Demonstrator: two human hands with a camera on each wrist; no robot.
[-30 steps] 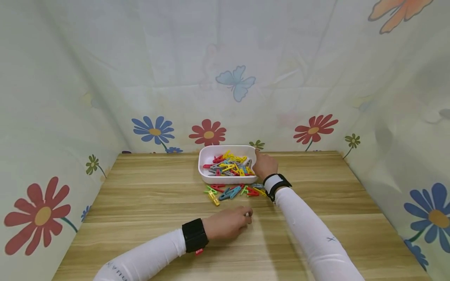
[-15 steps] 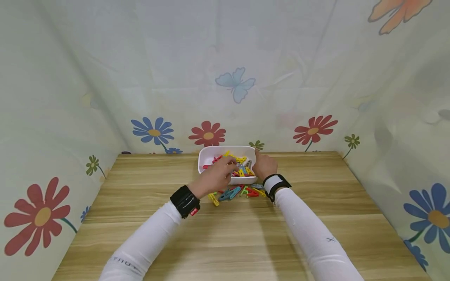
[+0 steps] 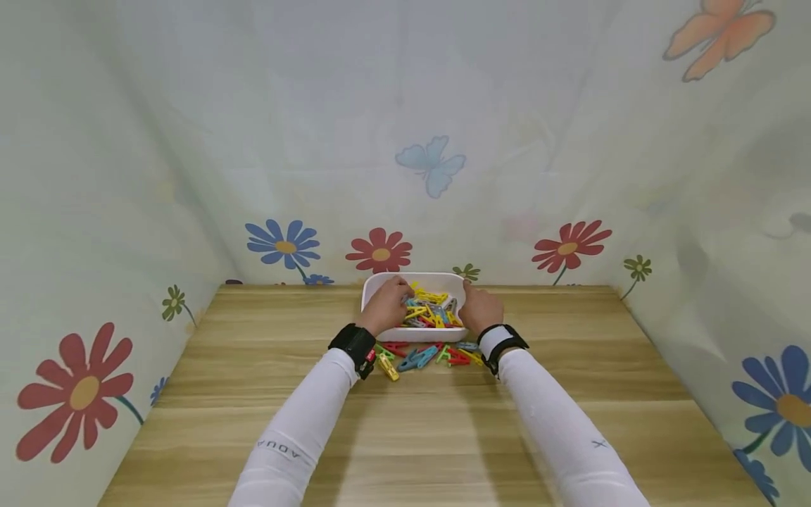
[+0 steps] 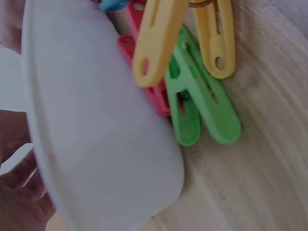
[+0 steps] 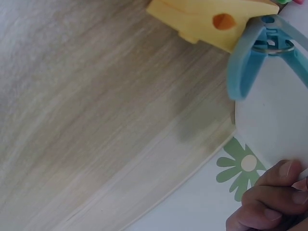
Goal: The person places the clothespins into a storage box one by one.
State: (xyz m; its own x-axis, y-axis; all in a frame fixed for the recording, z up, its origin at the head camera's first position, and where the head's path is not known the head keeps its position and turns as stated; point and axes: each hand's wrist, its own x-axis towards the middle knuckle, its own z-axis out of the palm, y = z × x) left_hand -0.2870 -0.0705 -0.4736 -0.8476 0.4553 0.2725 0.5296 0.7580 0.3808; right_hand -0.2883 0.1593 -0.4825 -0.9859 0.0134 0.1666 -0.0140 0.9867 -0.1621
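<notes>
A white plastic box [image 3: 423, 336] near the table's back edge holds a heap of coloured clothespins [image 3: 434, 310]. My left hand [image 3: 384, 304] reaches over the box's front left part, its fingers down inside; in the left wrist view the fingers [image 4: 24, 187] pass behind the rim, tips hidden, so I cannot tell whether they hold a clothespin. My right hand [image 3: 479, 308] grips the box's right end, thumb up at the rim; its curled fingers [image 5: 274, 192] show against the end wall. Along the front wall lie more clothespins, including a green one [image 4: 204, 96] and a blue one [image 5: 269, 48].
The wood-grain table [image 3: 418, 436] extends in front of the box. A white cloth with printed flowers and butterflies [image 3: 329, 155] surrounds the back and sides. A yellow clothespin [image 3: 388, 367] lies furthest forward of the loose ones.
My left hand has moved from the table in front up over the box, then left into its left part. The right hand has kept its grip. The view has tilted slightly up.
</notes>
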